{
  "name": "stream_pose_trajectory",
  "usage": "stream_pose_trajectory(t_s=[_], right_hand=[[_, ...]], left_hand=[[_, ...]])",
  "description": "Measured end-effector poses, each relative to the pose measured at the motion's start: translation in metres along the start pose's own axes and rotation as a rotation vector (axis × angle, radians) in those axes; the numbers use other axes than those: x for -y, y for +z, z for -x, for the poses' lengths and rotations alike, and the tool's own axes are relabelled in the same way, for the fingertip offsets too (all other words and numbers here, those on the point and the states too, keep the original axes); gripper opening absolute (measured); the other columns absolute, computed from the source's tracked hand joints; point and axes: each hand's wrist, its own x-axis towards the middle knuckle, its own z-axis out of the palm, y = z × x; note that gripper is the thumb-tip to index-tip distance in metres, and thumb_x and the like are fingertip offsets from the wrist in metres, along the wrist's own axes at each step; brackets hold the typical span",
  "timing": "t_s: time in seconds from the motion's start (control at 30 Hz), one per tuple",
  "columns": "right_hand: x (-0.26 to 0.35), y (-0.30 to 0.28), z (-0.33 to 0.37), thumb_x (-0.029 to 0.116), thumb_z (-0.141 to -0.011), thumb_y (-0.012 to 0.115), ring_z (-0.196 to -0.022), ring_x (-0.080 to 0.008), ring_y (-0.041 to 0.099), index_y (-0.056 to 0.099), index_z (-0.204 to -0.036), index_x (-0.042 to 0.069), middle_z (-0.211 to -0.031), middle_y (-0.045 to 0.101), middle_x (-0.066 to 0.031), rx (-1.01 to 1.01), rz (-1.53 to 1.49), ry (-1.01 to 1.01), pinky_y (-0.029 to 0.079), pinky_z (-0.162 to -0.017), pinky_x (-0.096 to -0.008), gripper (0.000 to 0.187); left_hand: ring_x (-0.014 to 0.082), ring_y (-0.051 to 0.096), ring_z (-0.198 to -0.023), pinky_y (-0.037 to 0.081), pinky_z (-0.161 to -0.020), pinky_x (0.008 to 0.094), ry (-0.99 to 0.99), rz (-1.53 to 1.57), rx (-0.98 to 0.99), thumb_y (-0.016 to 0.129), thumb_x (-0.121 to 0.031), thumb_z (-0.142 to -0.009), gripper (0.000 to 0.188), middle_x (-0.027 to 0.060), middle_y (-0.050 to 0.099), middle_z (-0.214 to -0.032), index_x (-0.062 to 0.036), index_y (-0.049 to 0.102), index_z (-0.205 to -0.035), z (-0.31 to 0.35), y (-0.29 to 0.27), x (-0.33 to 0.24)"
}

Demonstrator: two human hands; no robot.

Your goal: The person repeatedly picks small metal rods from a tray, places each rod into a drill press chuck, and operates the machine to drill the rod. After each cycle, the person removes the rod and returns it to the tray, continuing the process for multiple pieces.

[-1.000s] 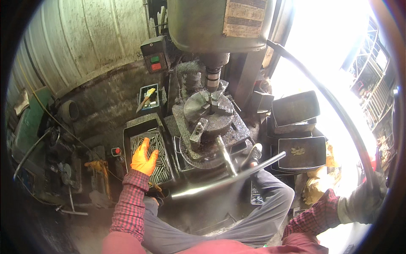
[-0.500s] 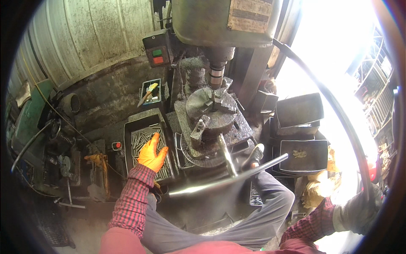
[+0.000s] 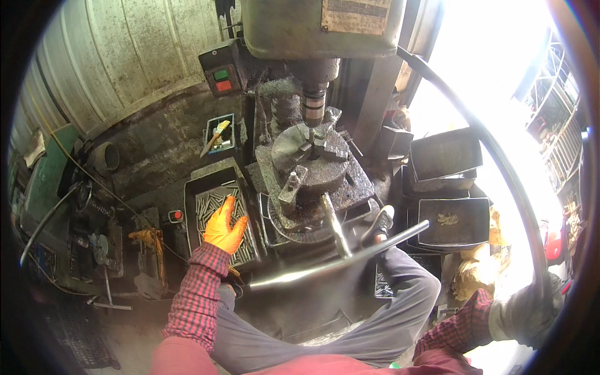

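My left hand [image 3: 224, 229], in an orange glove, rests over a dark tray [image 3: 191, 220] of loose metal pins [image 3: 210, 201]. Its fingers are stretched and the thumb stands apart; no pin shows in them. At the lower right, my right hand [image 3: 524, 314], in a grey glove, is wrapped round the end of a long curved lever [image 3: 497, 147]. That lever runs up to the green head of a drill press [image 3: 269, 34]. Under the head, the drill spindle [image 3: 314, 106] points down at a round jawed chuck [image 3: 306, 153] on the machine table. A small piece stands between the jaws, partly hidden.
A shiny T-shaped bar handle [image 3: 337, 257] sticks out toward my knees. A switch box [image 3: 220, 76] with green and red buttons is behind, near a small box [image 3: 228, 132] holding a brush. Dark bins [image 3: 453, 224] are stacked at right; another machine [image 3: 59, 175] stands left.
The view has shifted slightly, so the machine sits a little further left and higher in it. Both hands keep nearly the same places, the right still round the lever.
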Motion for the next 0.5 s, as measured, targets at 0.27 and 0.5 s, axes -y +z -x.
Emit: stream_pose_trajectory(t_s=[0.27, 0.5], right_hand=[[0.005, -0.027, -0.007, 0.047, -0.110, 0.054, -0.059, -0.0156, 0.062, 0.067, -0.082, 0.019, -0.074, 0.065, 0.0055, 0.206, -0.014, -0.062, 0.047, -0.054, -0.0335, 0.042], [0.012, -0.046, -0.015, 0.051, -0.109, 0.054, -0.056, -0.0140, 0.060, 0.065, -0.079, 0.021, -0.075, 0.065, 0.0077, 0.252, 0.015, -0.062, 0.044, -0.051, -0.0327, 0.044]], left_hand=[[0.0388, 0.061, -0.133, 0.048, -0.113, 0.0446, -0.042, 0.003, -0.020, 0.074, -0.028, -0.096, 0.072, 0.0247, 0.063, -0.144, -0.0017, 0.046, -0.158, 0.003, -0.005, -0.006], [0.0376, 0.062, -0.132, 0.048, -0.112, 0.0444, -0.051, 0.002, -0.014, 0.074, -0.028, -0.097, 0.073, 0.0239, 0.064, -0.142, -0.0028, 0.045, -0.158, 0.004, -0.005, -0.003]])
